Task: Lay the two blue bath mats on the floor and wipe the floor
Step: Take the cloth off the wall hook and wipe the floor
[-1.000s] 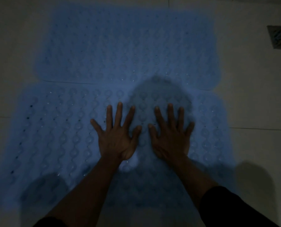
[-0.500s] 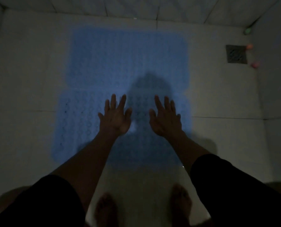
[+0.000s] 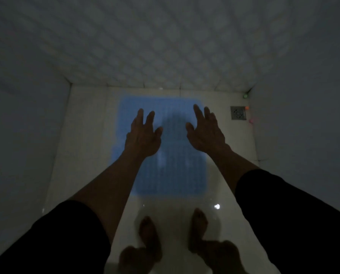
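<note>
We find our left hand [image 3: 143,138] and right hand [image 3: 205,133] now lifted, spread empty above the blue bath mats [image 3: 169,171] lying flat below them; wiping remains.

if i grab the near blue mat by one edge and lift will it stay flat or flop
Probably flop: the near blue mat looks thin and lies flush on the floor tiles, like soft rubber or plastic. It is broad, so it would likely sag. The floor shows glossy glints, possibly wet, so the mat may cling or slide.

Dim room: glossy pale tiled floor [image 3: 90,155], patterned tiled back wall [image 3: 165,46], square metal floor drain [image 3: 238,113] near the right corner.
</note>
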Available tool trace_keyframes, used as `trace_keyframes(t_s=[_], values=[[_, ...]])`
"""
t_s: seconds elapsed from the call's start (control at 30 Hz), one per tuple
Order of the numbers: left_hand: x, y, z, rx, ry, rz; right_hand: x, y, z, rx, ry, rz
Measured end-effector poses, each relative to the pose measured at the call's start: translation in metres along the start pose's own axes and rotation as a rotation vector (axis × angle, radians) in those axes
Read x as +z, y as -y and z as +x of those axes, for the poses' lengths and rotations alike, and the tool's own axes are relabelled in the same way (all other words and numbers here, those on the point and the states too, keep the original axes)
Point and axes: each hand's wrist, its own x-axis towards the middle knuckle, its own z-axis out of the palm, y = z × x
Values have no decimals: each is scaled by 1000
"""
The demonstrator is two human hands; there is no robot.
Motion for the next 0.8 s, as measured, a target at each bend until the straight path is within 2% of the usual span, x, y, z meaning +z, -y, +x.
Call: trace_keyframes(t_s=[0.23, 0.4, 0.57, 0.8], values=[[-210, -97, -26, 191, -208, 18, -184, 125, -52, -102, -261, 55], [-322, -167, -41, 327, -370, -6, -293, 183, -87, -188, -424, 45], [-377, -226, -62, 449, -485, -1, -366, 200, -114, -214, -575, 12], [-399, -302, -72, 528, -535, 16, -439, 174, -129, -219, -678, -18]])
